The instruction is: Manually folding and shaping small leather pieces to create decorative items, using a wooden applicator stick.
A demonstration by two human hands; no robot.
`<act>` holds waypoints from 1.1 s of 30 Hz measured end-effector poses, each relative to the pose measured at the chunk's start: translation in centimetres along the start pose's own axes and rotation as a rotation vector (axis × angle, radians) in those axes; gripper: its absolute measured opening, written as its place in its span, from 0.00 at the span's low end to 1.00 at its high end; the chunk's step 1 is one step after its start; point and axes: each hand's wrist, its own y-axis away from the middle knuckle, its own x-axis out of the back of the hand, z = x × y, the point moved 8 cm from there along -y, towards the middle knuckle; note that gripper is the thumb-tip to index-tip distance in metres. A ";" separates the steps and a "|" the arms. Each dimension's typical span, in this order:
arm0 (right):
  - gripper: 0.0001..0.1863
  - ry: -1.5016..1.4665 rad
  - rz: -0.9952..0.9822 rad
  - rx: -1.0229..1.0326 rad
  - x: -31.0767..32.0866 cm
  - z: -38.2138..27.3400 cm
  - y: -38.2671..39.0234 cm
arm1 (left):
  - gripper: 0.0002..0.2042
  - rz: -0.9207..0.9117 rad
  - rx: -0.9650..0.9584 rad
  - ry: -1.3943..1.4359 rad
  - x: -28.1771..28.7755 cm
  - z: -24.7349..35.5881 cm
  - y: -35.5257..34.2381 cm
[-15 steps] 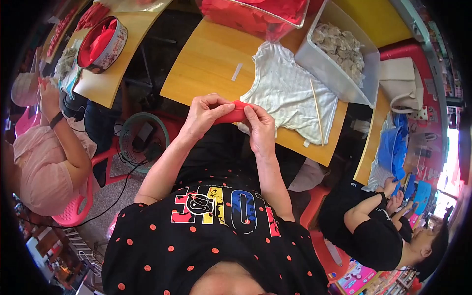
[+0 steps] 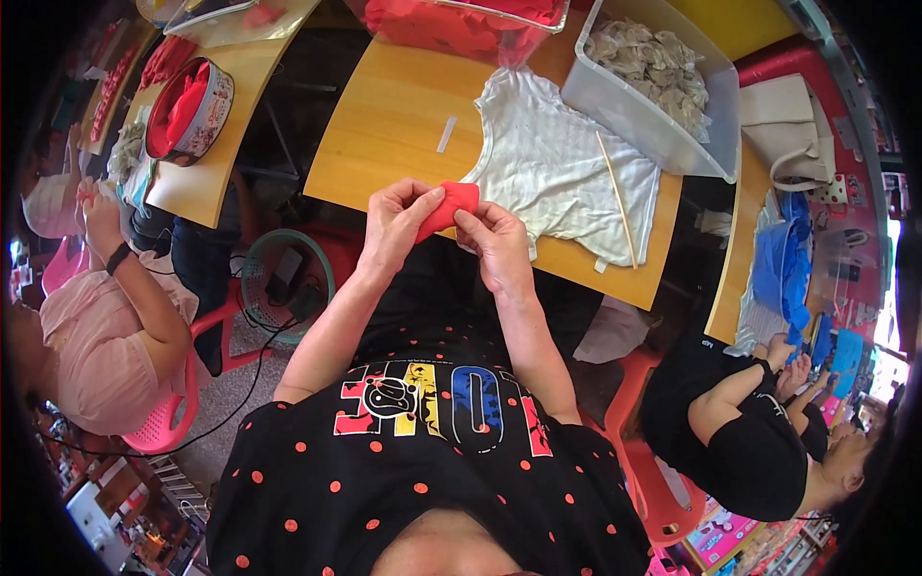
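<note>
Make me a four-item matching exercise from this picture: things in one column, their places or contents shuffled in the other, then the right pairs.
Things
1. Small, soft red piece of material
2. Thin, pale wooden-looking stick
3. Round, patterned container
4. Rectangular, translucent plastic bin

Places or contents
A. Filled with crumpled beige pieces
B. Held by the left hand and right hand
C. On the left-hand table, with red material inside
D. Lying across the wrinkled white cloth

Pairs: 1-B, 2-D, 3-C, 4-A
</note>
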 end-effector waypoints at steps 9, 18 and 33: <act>0.13 0.540 0.030 0.341 1.0 -5.2 0.9 | 0.07 -0.131 -0.289 -0.427 -1.2 2.8 0.8; 0.13 0.968 -0.057 0.938 -6.5 -12.4 3.8 | 0.22 -0.100 -0.530 -0.108 3.2 6.4 2.0; 0.11 1.241 -0.141 0.954 -5.4 -6.9 -1.3 | 0.21 0.074 -0.239 -0.036 7.7 1.0 0.7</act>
